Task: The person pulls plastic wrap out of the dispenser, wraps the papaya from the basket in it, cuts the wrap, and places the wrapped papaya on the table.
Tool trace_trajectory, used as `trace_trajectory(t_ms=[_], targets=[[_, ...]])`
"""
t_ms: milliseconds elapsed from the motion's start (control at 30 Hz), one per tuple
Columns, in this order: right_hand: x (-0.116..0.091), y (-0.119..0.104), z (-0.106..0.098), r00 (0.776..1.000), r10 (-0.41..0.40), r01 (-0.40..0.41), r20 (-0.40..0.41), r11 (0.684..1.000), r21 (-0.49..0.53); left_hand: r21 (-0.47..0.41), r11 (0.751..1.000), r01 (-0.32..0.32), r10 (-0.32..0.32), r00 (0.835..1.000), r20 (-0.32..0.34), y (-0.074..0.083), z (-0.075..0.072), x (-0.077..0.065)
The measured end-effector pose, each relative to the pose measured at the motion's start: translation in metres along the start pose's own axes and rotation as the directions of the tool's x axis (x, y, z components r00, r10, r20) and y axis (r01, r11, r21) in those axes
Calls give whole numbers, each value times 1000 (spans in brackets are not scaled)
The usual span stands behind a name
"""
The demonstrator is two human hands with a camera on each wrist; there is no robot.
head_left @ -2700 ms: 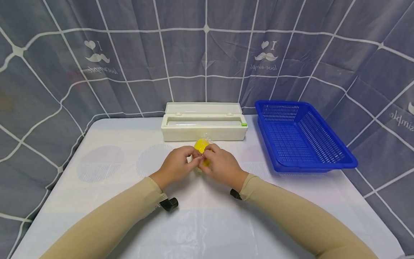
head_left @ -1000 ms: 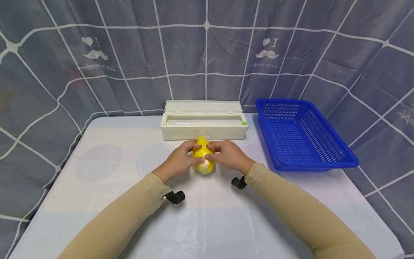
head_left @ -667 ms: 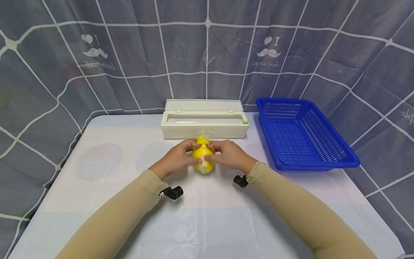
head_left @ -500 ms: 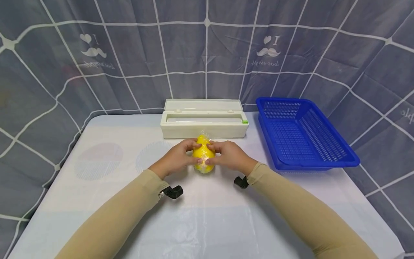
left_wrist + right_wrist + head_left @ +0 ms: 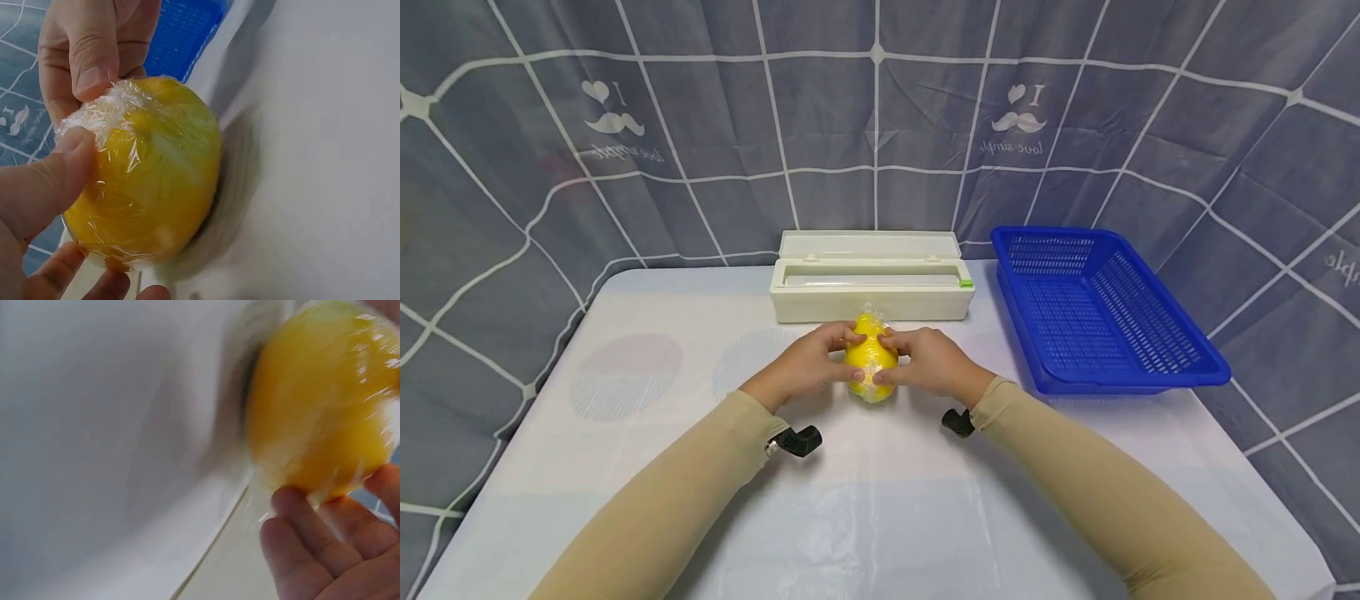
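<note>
A yellow, pear-shaped fruit [image 5: 871, 357] wrapped in clear cling film stands near the middle of the table, its narrow end pointing away from me. My left hand [image 5: 808, 364] holds its left side between thumb and fingertips. From the right, my right hand [image 5: 934, 360] grips it the same way, both thumbs on the near face. Bunched film [image 5: 115, 109] gathers under the thumbs in the left wrist view. In the right wrist view several fingers [image 5: 312, 531] curl against the far side of the wrapped fruit [image 5: 319, 406].
Just behind the fruit stands a white cling film dispenser [image 5: 872, 306], lid [image 5: 870, 244] raised, with a green slider [image 5: 966, 283] at its right end. A blue plastic basket [image 5: 1093, 325] sits at the back right. A grey checked curtain [image 5: 820, 108] hangs behind the table [image 5: 880, 517].
Earlier the hands were close together, pinching film over the fruit. They have since parted to hold its two sides. Over the last half second they stay nearly still.
</note>
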State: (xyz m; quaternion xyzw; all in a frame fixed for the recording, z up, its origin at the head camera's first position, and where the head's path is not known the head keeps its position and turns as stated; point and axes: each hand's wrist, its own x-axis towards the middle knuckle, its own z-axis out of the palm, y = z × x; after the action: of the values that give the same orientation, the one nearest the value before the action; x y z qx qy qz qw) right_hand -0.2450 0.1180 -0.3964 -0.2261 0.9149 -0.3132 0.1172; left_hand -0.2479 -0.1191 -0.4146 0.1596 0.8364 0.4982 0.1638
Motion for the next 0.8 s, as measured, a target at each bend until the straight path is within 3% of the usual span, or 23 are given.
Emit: trace_trajectory(t_ms=[200, 533, 800], targets=[[-1, -1, 1, 1000, 7, -7, -12, 1000, -14, -13, 1000, -1, 0, 1000, -31, -2, 3, 1], [0, 3, 5, 992, 59, -55, -108, 998, 42, -22, 999, -38, 37, 997, -61, -1, 10, 4], [-1, 5, 3, 987, 91, -83, -133, 994, 67, 5, 1000, -22, 22, 996, -82, 4, 13, 8]])
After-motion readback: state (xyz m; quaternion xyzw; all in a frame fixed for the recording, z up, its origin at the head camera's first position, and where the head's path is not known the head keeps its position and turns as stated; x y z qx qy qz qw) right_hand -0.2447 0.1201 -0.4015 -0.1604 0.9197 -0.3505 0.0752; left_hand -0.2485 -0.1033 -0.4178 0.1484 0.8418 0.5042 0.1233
